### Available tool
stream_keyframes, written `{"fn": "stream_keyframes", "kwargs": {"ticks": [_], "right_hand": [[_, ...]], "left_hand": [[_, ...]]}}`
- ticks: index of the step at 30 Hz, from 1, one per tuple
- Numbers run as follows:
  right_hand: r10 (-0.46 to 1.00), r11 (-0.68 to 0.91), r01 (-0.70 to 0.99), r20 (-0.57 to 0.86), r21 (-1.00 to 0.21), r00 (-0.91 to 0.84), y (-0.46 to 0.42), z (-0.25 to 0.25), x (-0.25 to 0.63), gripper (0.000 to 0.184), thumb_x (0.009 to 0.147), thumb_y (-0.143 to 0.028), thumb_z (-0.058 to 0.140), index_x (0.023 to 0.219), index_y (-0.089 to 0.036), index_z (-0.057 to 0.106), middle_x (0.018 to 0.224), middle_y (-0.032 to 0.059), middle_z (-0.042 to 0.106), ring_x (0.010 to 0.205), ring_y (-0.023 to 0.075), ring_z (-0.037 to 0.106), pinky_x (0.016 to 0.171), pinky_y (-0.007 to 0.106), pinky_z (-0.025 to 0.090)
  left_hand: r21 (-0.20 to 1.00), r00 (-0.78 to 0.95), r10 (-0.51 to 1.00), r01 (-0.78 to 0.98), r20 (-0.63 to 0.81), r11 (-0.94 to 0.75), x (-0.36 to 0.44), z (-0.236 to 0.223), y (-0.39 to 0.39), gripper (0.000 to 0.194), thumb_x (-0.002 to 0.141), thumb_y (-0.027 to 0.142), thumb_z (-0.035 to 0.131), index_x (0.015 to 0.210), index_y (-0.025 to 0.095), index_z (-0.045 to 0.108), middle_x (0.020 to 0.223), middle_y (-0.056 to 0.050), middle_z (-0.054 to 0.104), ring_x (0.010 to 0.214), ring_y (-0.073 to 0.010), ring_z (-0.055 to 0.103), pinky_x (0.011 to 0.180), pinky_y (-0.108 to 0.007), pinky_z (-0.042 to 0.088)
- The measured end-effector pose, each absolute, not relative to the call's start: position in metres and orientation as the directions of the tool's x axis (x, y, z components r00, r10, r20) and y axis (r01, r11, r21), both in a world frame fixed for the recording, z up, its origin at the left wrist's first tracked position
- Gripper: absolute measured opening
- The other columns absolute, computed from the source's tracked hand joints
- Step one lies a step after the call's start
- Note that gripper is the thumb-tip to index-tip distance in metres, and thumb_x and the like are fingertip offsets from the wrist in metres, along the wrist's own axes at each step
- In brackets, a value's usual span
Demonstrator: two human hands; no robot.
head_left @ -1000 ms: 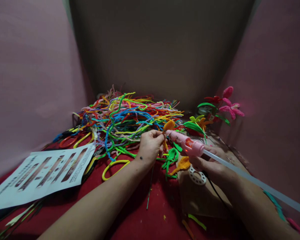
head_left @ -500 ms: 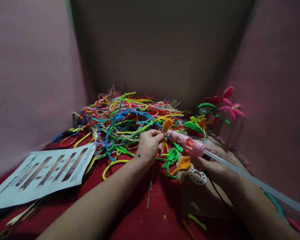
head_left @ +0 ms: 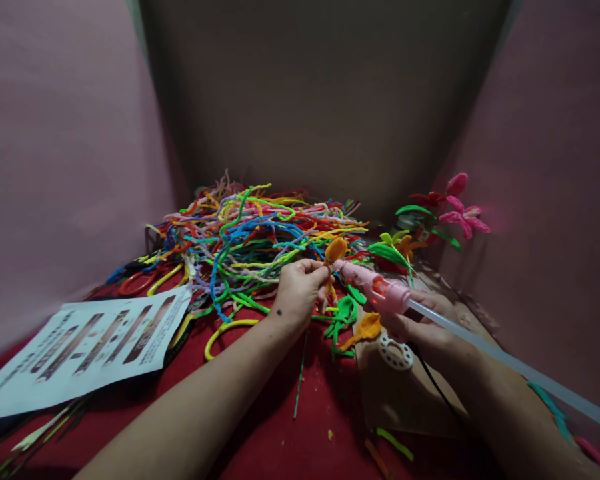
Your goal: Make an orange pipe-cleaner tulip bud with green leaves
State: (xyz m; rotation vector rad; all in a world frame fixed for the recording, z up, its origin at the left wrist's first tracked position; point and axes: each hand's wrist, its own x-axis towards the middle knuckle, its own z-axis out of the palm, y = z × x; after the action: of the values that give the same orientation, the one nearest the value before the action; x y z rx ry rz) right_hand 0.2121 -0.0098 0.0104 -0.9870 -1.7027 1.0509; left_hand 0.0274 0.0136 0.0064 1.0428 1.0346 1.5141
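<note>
Between the pinched fingers of my left hand [head_left: 303, 287] is an orange pipe-cleaner petal [head_left: 336, 250], its rounded loop standing above the fingertips. My right hand [head_left: 433, 327] is wrapped round a pink hot glue gun [head_left: 373, 283], and a long clear glue stick [head_left: 495, 347] runs out of its back end toward the right edge. The gun's nozzle points left, at the base of the petal; whether it touches is too small to tell. Below the gun lie another orange pipe-cleaner petal [head_left: 369, 327] and a green pipe-cleaner piece [head_left: 344, 317].
A tangled heap of coloured pipe cleaners [head_left: 265, 230] fills the back. Finished pipe-cleaner flowers [head_left: 463, 217] stand at right. A printed sheet [head_left: 95, 347] lies at left beside red-handled and yellow-handled scissors [head_left: 165, 280]. A white ring with holes [head_left: 396, 351] rests on a brown board [head_left: 405, 400].
Almost nothing differs. The orange petal in my left hand has shifted very slightly to the right; both hands and the glue gun hold their places.
</note>
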Motion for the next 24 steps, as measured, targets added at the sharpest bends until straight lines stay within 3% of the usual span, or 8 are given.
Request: {"fn": "stream_keyframes", "kwargs": {"ticks": [5, 11, 24], "right_hand": [[0.908, 0.339, 0.154, 0.281, -0.928, -0.311, -0.0111, 0.0128, 0.2104, 0.021, 0.067, -0.038, 0.068, 0.067, -0.018, 0.063, 0.054, -0.0009, 0.047, 0.047, 0.0105, 0.037, 0.042, 0.025, 0.029], [0.907, 0.404, 0.285, 0.341, -0.869, -0.246, -0.0143, 0.0188, 0.2104, 0.020, 0.069, -0.037, 0.066, 0.065, -0.018, 0.063, 0.059, 0.0011, 0.050, 0.051, 0.0119, 0.039, 0.044, 0.026, 0.031], [0.890, 0.426, 0.215, 0.364, -0.879, -0.275, -0.0124, 0.0177, 0.2126, 0.018, 0.070, -0.037, 0.066, 0.066, -0.020, 0.062, 0.067, 0.0039, 0.056, 0.060, 0.0174, 0.048, 0.051, 0.029, 0.038]], "left_hand": [[0.961, -0.145, 0.983, -0.235, 0.115, -0.147, 0.0275, 0.0064, 0.0134, 0.011, 0.068, 0.020, 0.058, 0.060, 0.015, 0.052, 0.031, 0.008, 0.042, 0.024, -0.0071, 0.035, 0.026, -0.019, 0.030], [0.966, -0.148, 0.984, -0.224, 0.099, -0.131, 0.0278, 0.0073, 0.0118, 0.010, 0.067, 0.021, 0.059, 0.063, 0.015, 0.052, 0.032, 0.008, 0.043, 0.023, -0.0068, 0.034, 0.026, -0.019, 0.029], [0.975, -0.133, 0.986, -0.182, 0.104, -0.127, 0.0292, 0.0082, 0.0087, 0.010, 0.071, 0.020, 0.056, 0.063, 0.015, 0.052, 0.031, 0.008, 0.044, 0.023, -0.0059, 0.034, 0.027, -0.017, 0.029]]}}
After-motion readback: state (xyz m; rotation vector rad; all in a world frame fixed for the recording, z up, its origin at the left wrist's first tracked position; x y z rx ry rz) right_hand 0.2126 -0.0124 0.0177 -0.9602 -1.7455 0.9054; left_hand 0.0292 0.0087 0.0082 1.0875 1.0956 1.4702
